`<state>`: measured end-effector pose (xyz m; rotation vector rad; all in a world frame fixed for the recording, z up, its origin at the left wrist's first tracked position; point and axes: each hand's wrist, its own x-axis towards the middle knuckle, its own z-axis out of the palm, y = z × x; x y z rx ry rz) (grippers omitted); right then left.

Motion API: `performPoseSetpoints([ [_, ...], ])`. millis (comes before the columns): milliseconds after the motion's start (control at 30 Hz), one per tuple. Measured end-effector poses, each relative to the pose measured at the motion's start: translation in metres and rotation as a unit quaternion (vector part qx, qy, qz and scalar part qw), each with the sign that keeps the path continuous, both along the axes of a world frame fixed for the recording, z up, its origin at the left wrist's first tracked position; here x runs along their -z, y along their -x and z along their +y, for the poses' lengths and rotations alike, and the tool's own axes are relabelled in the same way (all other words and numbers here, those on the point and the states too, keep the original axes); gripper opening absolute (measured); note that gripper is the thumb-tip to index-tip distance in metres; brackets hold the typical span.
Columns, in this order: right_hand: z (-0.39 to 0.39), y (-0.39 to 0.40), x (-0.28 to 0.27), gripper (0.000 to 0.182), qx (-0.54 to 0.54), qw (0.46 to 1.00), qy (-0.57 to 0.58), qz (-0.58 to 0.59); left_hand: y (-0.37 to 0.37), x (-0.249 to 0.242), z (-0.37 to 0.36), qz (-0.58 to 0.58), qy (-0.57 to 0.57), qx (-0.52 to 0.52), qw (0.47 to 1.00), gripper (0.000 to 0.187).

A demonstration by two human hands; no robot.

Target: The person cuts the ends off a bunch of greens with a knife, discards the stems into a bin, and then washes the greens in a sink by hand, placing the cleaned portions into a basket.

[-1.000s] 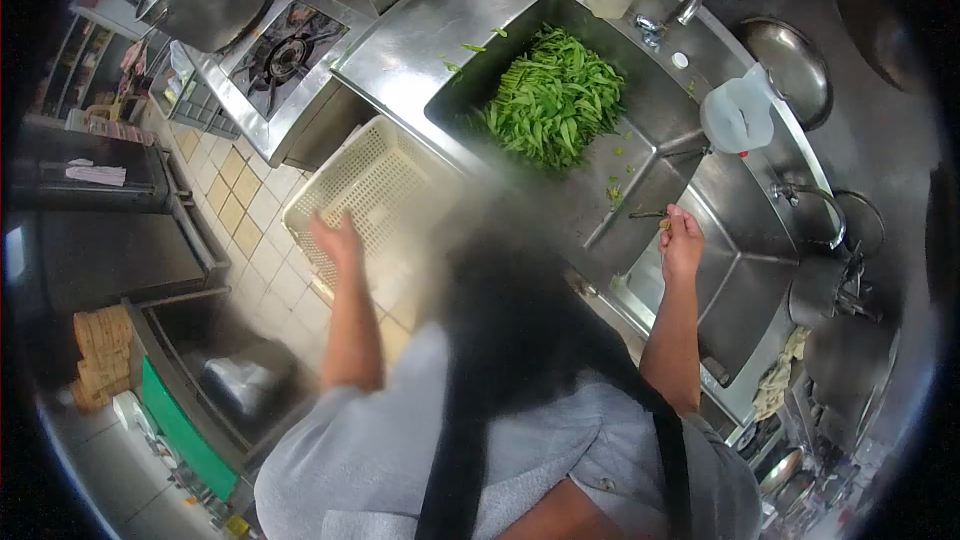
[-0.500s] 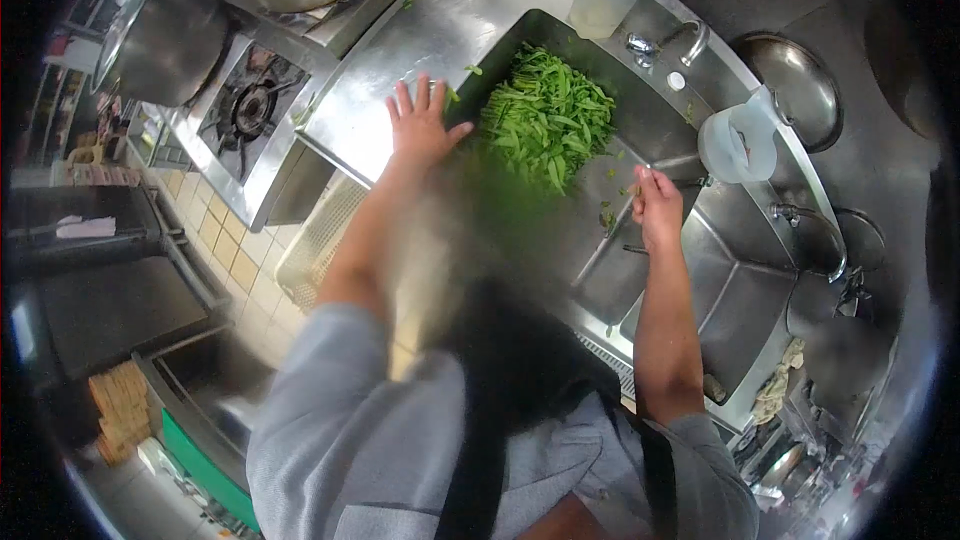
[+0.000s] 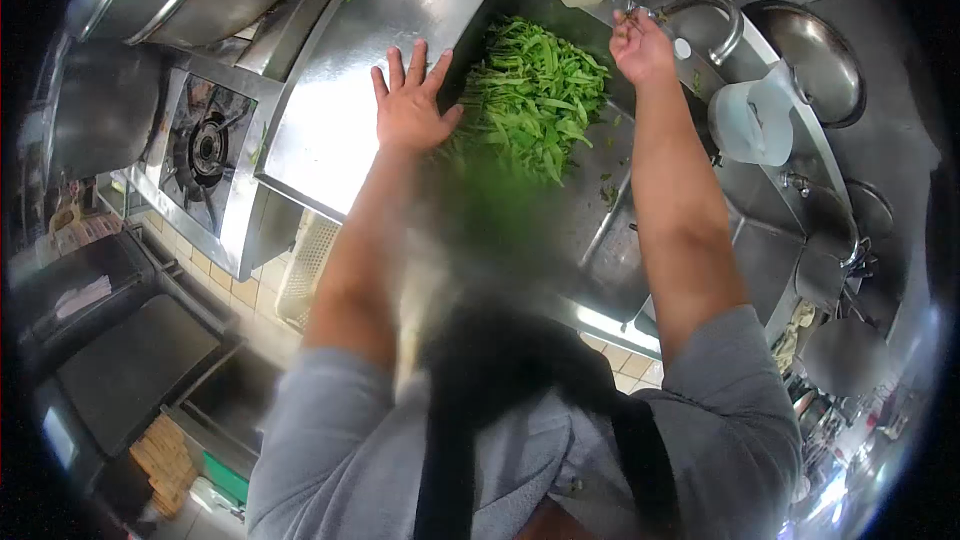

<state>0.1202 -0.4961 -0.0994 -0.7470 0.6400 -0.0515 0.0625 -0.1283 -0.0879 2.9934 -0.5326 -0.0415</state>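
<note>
Left hand point(image 3: 408, 105) lies flat and spread, fingers splayed, palm down on the steel surface point(image 3: 330, 130) at the left rim of the sink point(image 3: 600, 230); it grasps nothing and reads as a brace, taking weight while the body leans forward. Thumb sits at the sink edge, just beside the pile of green leaves point(image 3: 530, 100). The leaves fill the far left part of the sink basin, heaped loosely, with a few stray bits on the basin floor nearer the person. Right hand point(image 3: 640, 45) is stretched across the sink to the tap point(image 3: 700, 15) at the back rim, fingers curled about the fitting at its base; whether it actually grips a handle cannot be told, since the hand covers it. The spout arches to the right of the hand. A translucent plastic jug point(image 3: 750, 120) stands on the ledge right of the forearm, near but apart. A gas burner point(image 3: 205, 150) sits left of the surface, unlit as far as can be seen.
</note>
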Motion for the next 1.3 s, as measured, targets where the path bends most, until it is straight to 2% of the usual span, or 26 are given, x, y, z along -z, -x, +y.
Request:
performPoseSetpoints([
  [67,0.006,-0.007,-0.001,0.029,0.021,0.993,-0.106,-0.054,-0.001,-0.003,-0.001,0.007,-0.006,-0.002,1.0,0.083],
  [200,0.011,-0.016,0.013,0.025,0.055,0.984,-0.155,-0.073,-0.001,-0.002,-0.002,0.001,-0.013,-0.005,1.0,0.082],
  [300,0.007,-0.02,0.021,0.023,0.06,0.99,-0.1,-0.082,-0.001,-0.004,-0.003,0.003,-0.016,-0.006,1.0,0.082],
  [367,0.01,-0.023,0.011,0.027,0.072,0.997,0.017,0.006,-0.001,-0.002,-0.002,0.001,-0.015,-0.007,1.0,0.081],
  [433,0.011,-0.017,0.007,0.031,0.059,0.997,0.054,0.01,-0.001,-0.001,-0.003,-0.001,-0.011,-0.002,1.0,0.081],
  [567,0.012,0.012,-0.004,0.028,0.006,0.995,0.093,0.026,-0.001,0.003,-0.003,-0.014,-0.004,-0.002,1.0,0.082],
  [633,0.02,0.038,-0.009,0.028,-0.068,0.98,0.179,0.054,-0.002,0.006,-0.002,-0.021,-0.004,-0.007,1.0,0.083],
  [700,0.026,0.068,-0.011,0.027,-0.081,0.979,0.186,0.024,-0.002,0.008,-0.003,-0.023,0.002,-0.007,1.0,0.083],
  [767,0.029,0.091,-0.016,0.028,-0.155,0.96,0.231,0.017,-0.002,0.008,-0.003,-0.032,-0.008,-0.007,0.999,0.082],
  [800,0.03,0.095,-0.018,0.025,-0.15,0.955,0.246,0.069,-0.002,0.008,-0.002,-0.03,-0.012,-0.011,0.999,0.082],
  [833,0.029,0.094,-0.017,0.025,-0.155,0.956,0.241,0.068,-0.002,0.008,-0.003,-0.03,-0.009,-0.01,0.999,0.082],
  [900,0.024,0.094,-0.017,0.026,-0.08,0.957,0.279,0.009,-0.001,0.008,-0.002,-0.029,-0.009,-0.012,0.999,0.082],
  [933,0.018,0.093,-0.024,0.029,-0.147,0.92,0.363,-0.012,-0.001,0.008,-0.002,-0.03,-0.006,-0.012,0.999,0.081],
  [1033,0.023,0.086,-0.034,0.026,-0.1,0.947,0.302,-0.04,-0.002,0.008,-0.003,-0.031,-0.004,-0.017,0.999,0.081],
  [1100,0.041,0.077,-0.038,0.021,-0.092,0.937,0.337,-0.003,-0.003,0.009,-0.003,-0.032,-0.026,-0.015,0.999,0.081],
  [1167,0.065,0.067,-0.036,0.019,-0.181,0.813,0.551,-0.052,-0.002,0.007,-0.003,-0.027,-0.02,-0.018,0.999,0.081],
  [1200,0.074,0.057,-0.014,0.025,-0.238,0.818,0.518,-0.081,-0.003,0.007,-0.003,-0.022,-0.023,-0.018,0.999,0.081],
  [1233,0.092,0.053,-0.001,0.025,-0.275,0.791,0.54,-0.081,-0.003,0.007,-0.003,-0.016,-0.027,-0.018,0.999,0.081],
  [1300,0.132,0.046,0.016,0.031,-0.354,0.695,0.624,-0.046,-0.003,0.007,-0.003,-0.015,-0.029,-0.022,0.999,0.081],
])
